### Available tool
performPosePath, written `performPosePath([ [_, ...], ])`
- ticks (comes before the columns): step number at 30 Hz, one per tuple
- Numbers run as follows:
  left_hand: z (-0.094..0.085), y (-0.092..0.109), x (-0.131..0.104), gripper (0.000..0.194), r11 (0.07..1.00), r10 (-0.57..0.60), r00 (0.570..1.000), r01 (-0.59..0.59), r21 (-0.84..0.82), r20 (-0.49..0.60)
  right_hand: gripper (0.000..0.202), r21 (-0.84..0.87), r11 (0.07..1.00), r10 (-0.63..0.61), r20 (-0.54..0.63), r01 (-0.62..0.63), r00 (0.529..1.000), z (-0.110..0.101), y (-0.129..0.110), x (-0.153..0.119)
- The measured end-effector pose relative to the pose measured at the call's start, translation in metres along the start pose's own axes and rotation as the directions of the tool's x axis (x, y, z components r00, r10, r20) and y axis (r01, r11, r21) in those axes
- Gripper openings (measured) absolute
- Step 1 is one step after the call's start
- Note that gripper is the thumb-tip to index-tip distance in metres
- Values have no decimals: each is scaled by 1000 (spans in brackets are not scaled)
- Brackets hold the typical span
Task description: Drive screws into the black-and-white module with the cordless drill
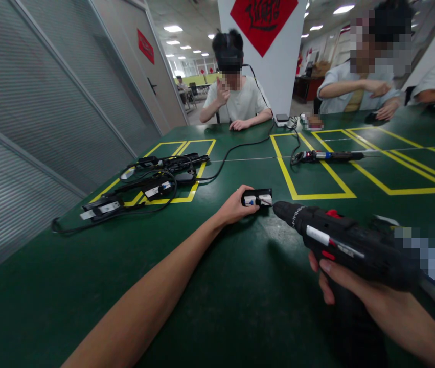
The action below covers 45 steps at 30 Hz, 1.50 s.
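My left hand (237, 206) grips a small black device (257, 192) with white labels near the middle of the green table (240, 266). In my right hand (355, 286) is a black power drill (340, 240) with red parts, its fingers around the handle below the body. The drill's chuck points left at the right end of the device. A thin bit seems to reach from the chuck to the labelled face; whether it touches cannot be made out.
Black cabled devices (159, 181) lie at the left within yellow tape. A long black tool (328, 156) lies at the right. Across the table sit a person (236, 97) in a headset and another person (359, 92) at the right. A cable (236, 146) crosses the table.
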State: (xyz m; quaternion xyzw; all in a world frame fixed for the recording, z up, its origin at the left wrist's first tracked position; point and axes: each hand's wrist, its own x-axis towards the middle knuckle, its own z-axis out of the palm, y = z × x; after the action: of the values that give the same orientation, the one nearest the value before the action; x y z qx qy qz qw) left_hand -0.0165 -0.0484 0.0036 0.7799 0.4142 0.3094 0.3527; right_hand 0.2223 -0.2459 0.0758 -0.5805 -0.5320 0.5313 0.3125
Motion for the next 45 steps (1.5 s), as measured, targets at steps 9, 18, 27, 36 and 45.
performPosePath([
  [9,0,-2,0,50,999,-3,1000,4,-42,27,30,8,1000,-15,8,15,1000,-1,0,1],
  [18,1,-5,1,50,999,8,1000,-7,-34,16,39,-5,1000,10,-1,-10,1000,0,1,-1],
  [27,1,-3,1,51,999,-6,1000,7,-39,22,35,-3,1000,-3,0,3,1000,1,0,-1],
  [36,-1,-1,0,50,998,-14,999,17,-63,41,28,14,999,-43,-16,43,999,1,-1,-1],
  [45,2,-5,2,50,997,-2,1000,3,-76,17,27,35,998,-51,-14,51,999,1,0,0],
])
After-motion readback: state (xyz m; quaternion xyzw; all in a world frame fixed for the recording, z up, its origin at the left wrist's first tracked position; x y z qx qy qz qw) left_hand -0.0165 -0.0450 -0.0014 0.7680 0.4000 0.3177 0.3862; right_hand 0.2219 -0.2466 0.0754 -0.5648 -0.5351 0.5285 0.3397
